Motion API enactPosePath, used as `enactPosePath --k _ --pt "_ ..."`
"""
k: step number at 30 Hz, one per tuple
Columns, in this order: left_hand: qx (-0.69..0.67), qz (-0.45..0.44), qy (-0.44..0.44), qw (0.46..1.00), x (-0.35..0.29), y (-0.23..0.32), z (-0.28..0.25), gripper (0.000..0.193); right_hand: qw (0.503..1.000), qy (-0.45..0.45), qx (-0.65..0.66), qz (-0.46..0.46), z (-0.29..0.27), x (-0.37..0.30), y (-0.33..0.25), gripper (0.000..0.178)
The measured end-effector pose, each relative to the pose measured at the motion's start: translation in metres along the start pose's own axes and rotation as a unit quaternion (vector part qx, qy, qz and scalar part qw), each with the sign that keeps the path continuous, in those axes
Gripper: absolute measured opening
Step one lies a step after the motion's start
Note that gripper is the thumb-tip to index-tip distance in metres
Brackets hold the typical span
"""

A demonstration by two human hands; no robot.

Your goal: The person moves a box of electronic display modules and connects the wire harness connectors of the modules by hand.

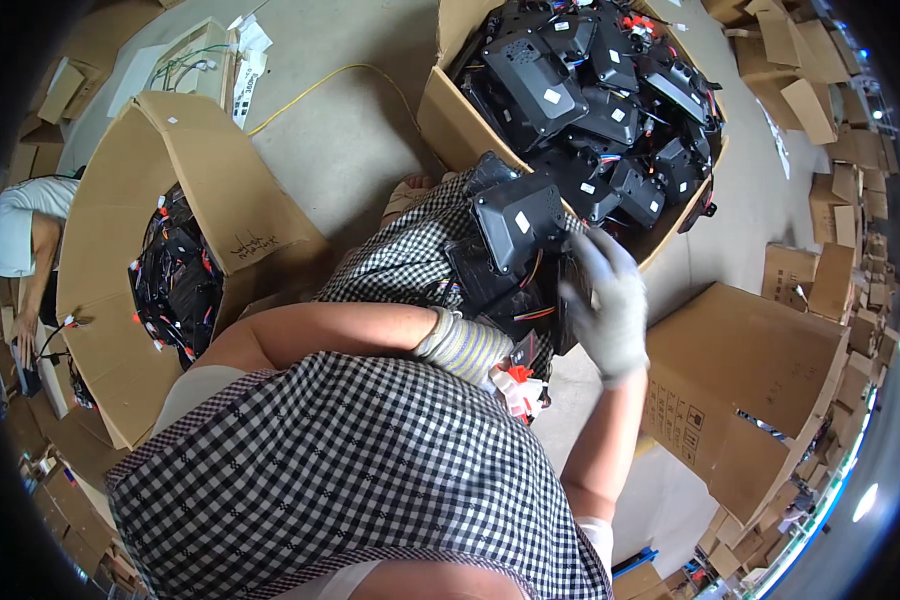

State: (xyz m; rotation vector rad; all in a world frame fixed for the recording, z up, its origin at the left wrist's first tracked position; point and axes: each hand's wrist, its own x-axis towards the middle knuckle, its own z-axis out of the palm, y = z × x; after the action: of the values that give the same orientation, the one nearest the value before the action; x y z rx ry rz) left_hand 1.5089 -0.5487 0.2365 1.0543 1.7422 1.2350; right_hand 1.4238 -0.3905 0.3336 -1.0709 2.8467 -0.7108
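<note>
Several black plastic housings rest over my lap, on the checkered apron. The upper black housing [518, 222] has a white label, and coloured wires [536, 268] show below it. My right hand [610, 310], in a pale glove, is beside this housing with its fingers stretched and apart, holding nothing I can see. My left hand [467, 346], in a glove with a striped cuff, reaches across my body to the lower edge of the pile. Its fingers are mostly hidden. Next to it are red and white plastic connectors [520, 388].
A large carton [470, 125] heaped with black housings [535, 85] stands ahead. At left, another carton [260, 215] holds black wired parts [178, 275]. A brown carton [740, 380] stands at right. A yellow cable [355, 68] crosses the floor. Another person's arm [42, 260] shows far left.
</note>
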Motion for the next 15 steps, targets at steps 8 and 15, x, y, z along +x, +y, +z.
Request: enactPosePath --k 8,15 --pt "0.066 -0.023 0.063 0.996 -0.014 0.015 -0.007 0.033 0.973 0.112 0.194 0.065 0.069 0.02 0.042 0.035" --pt "0.013 0.043 0.07 0.997 -0.004 -0.006 0.009 0.029 0.673 0.19 0.697 0.157 0.1 -0.014 0.031 0.049"
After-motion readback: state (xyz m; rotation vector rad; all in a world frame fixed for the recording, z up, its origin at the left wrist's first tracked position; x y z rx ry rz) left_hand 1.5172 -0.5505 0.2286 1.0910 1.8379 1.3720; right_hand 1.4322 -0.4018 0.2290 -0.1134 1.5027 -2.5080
